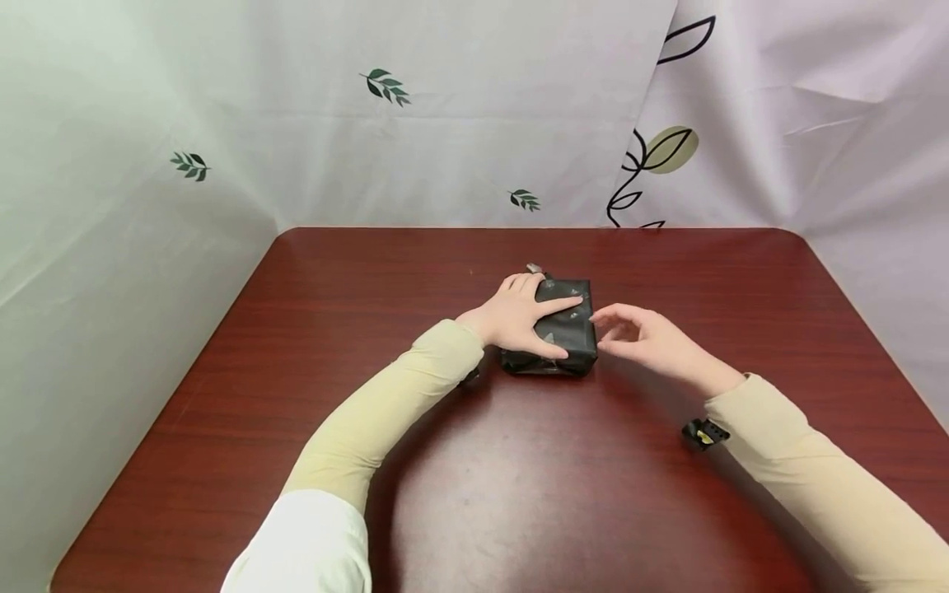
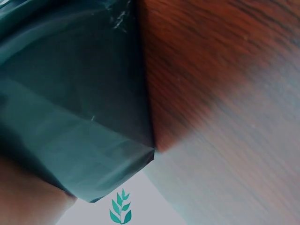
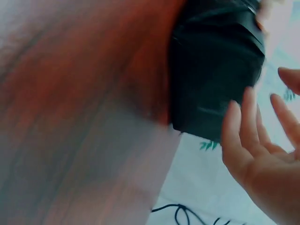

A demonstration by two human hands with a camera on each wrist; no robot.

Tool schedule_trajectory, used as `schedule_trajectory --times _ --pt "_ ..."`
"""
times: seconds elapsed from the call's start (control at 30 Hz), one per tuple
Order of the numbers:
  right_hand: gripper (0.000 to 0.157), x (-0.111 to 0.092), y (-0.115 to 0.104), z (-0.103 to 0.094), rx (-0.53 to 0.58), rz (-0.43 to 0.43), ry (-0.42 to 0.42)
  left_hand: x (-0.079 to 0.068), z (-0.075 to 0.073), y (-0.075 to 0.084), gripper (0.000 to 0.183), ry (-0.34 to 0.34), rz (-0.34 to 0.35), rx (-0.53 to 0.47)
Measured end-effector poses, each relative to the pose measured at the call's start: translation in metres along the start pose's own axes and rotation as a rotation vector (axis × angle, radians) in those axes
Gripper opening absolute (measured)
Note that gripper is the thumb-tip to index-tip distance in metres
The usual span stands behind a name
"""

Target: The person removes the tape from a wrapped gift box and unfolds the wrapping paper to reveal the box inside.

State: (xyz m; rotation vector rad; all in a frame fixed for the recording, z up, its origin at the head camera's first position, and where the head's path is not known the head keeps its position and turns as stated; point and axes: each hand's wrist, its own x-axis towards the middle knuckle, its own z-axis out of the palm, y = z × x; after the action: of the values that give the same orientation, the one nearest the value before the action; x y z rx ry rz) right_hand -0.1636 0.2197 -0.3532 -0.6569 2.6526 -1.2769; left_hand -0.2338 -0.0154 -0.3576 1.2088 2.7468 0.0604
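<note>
A black box-shaped package [image 1: 571,331], wrapped in shiny plastic-like film with small pale marks, lies on the table. My left hand [image 1: 519,317] rests on its top with fingers spread. Beside the package's right side is my right hand [image 1: 645,338], its fingers loosely bent and holding nothing. In the right wrist view, the right hand [image 3: 258,145] appears near one end of the package [image 3: 215,70], thumb apart from the fingers. The left wrist view shows a side of the package [image 2: 75,103] up close, with part of the left hand [image 2: 33,197] at the lower left.
The reddish-brown wooden table [image 1: 474,494] has rounded far corners. A white curtain [image 1: 445,123] with leaf prints hangs behind it and at both sides. A small clear or silvery bit [image 1: 535,268] shows at the package's far left corner. A dark wrist strap [image 1: 704,434] hangs under the right sleeve.
</note>
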Motion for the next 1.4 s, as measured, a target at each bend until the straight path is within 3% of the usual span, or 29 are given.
schedule_trajectory --times 0.13,0.27,0.4,0.57,0.77,0.97,1.17,1.27,1.4 --pt "0.034 -0.001 0.0 0.008 -0.208 -0.137 0.11 0.001 -0.001 0.0 0.084 0.0 0.004 -0.002" --pt "0.031 -0.001 0.0 0.012 -0.293 -0.27 0.168 0.001 -0.002 0.0 0.084 0.001 0.004 0.002" --pt "0.027 0.0 0.002 0.013 -0.321 -0.366 0.128 -0.001 0.0 0.0 0.085 0.004 -0.015 0.006" --pt "0.028 0.001 0.005 0.014 -0.324 -0.421 0.043 -0.004 -0.001 0.002 0.086 0.009 -0.057 0.012" --pt "0.035 0.005 0.006 0.016 -0.405 -0.48 0.069 -0.004 -0.004 0.002 0.088 -0.027 -0.078 -0.004" --pt "0.034 0.01 0.001 0.019 -0.487 -0.474 0.101 -0.003 -0.006 0.001 0.085 -0.06 -0.081 -0.008" --pt "0.033 0.015 0.003 0.018 -0.53 -0.438 0.16 -0.006 -0.012 -0.001 0.055 -0.066 -0.165 -0.063" --pt "0.038 0.016 0.004 0.017 -0.523 -0.324 0.206 -0.008 -0.014 -0.004 0.05 -0.065 -0.212 -0.083" --pt "0.038 0.017 0.005 0.014 -0.415 -0.057 0.224 -0.01 -0.014 -0.008 0.049 -0.063 -0.238 -0.115"
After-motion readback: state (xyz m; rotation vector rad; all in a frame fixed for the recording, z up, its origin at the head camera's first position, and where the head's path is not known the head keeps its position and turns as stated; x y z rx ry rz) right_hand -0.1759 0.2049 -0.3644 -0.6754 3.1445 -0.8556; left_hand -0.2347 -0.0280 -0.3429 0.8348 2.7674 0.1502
